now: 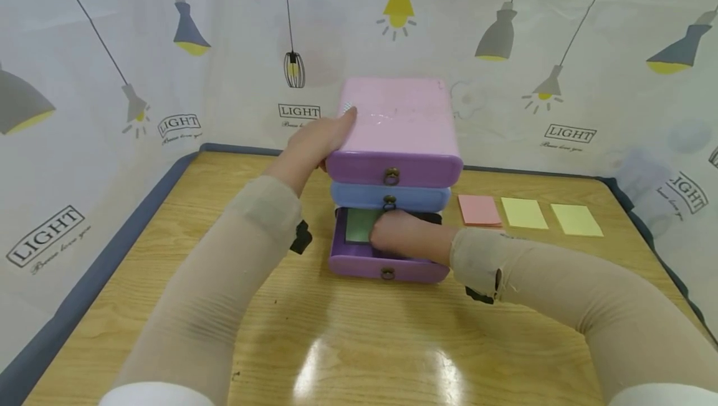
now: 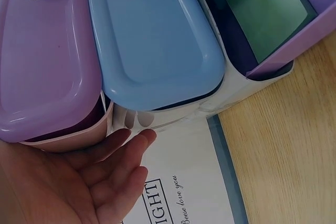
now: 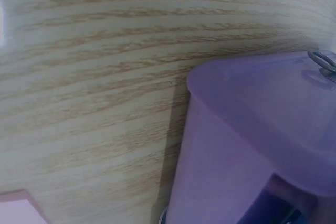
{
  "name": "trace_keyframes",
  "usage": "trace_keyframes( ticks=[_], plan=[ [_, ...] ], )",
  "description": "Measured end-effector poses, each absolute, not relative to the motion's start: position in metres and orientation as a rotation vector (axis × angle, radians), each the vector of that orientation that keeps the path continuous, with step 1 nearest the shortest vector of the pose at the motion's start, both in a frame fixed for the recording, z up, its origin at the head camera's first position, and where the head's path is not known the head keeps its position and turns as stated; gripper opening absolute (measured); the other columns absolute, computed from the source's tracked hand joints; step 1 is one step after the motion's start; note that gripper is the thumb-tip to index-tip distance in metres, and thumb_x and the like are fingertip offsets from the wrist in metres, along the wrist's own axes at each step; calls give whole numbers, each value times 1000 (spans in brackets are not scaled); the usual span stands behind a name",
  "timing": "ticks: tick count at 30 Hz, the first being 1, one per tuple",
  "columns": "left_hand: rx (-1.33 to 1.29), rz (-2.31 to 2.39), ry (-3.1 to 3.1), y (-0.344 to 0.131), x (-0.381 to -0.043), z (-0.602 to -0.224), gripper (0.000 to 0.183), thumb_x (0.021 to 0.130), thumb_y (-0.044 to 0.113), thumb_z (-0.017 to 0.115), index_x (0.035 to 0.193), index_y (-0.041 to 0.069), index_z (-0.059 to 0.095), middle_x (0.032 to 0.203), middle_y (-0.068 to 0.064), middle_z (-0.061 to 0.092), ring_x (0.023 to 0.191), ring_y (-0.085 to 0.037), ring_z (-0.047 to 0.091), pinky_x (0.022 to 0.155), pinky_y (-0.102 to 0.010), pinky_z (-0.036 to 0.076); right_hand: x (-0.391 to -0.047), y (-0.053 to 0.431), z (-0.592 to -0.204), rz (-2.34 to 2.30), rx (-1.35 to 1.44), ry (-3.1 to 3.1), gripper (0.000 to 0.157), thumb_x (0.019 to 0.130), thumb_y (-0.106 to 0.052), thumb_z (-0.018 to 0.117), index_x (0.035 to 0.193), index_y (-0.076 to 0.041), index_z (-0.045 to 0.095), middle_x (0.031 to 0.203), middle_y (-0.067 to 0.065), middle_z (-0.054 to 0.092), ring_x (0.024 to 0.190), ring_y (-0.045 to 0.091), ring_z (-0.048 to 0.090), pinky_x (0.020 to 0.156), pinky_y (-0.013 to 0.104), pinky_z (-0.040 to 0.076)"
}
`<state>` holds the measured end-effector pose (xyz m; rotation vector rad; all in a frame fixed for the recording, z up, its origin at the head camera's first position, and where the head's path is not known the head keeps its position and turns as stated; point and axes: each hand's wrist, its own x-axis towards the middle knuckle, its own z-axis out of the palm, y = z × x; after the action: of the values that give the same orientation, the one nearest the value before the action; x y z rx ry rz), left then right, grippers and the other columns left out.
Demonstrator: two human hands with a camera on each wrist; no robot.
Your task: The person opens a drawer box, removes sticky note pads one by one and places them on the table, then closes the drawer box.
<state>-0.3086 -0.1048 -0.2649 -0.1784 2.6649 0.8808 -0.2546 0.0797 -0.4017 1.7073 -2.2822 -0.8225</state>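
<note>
A three-tier drawer unit (image 1: 398,116) with a pink top stands on the table. My left hand (image 1: 316,141) rests against its upper left side, thumb on the top edge; in the left wrist view its fingers are loosely extended beside the casing. The blue middle drawer (image 2: 163,40) is pushed in. Below it, the purple bottom drawer (image 1: 359,267) is pulled out. Inside lies a green sticky note pad (image 1: 358,225). My right hand (image 1: 404,234) reaches into this drawer, right beside the pad; its fingertips are hidden. The right wrist view shows mainly the drawer's corner (image 3: 220,150).
To the right of the unit lie a pink sticky note pad (image 1: 478,209) and two yellow pads, one nearer (image 1: 524,213) and one farther right (image 1: 576,219). A printed backdrop (image 1: 241,32) with lamp pictures encloses the wooden table (image 1: 269,343).
</note>
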Motion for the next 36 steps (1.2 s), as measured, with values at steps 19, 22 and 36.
trace_keyframes(
  ticks=[19, 22, 36],
  plan=[
    [-196, 856, 2691, -104, -310, -267, 93, 89, 79, 11, 121, 6, 60, 83, -11, 69, 71, -25, 65, 66, -36, 49, -250, 87, -397, -611, 1679, -2331, 9, 89, -2, 65, 85, -10, 63, 84, 2, 58, 71, 13, 54, 61, 26, 48],
    [-197, 851, 2694, -103, -311, -267, 94, 89, 79, 10, 121, 6, 60, 83, -11, 69, 70, -25, 66, 65, -36, 49, -250, 85, -397, -623, 1676, -2370, 5, 91, -4, 64, 91, -9, 63, 86, 3, 60, 75, 14, 56, 63, 27, 49],
    [-227, 842, 2700, -102, -315, -270, 96, 88, 80, 9, 119, 5, 60, 80, -11, 69, 68, -24, 65, 64, -36, 48, -251, 83, -394, -653, 1827, -2340, 25, 94, -3, 61, 117, -12, 55, 92, 5, 57, 67, 15, 54, 57, 30, 49]
  ],
)
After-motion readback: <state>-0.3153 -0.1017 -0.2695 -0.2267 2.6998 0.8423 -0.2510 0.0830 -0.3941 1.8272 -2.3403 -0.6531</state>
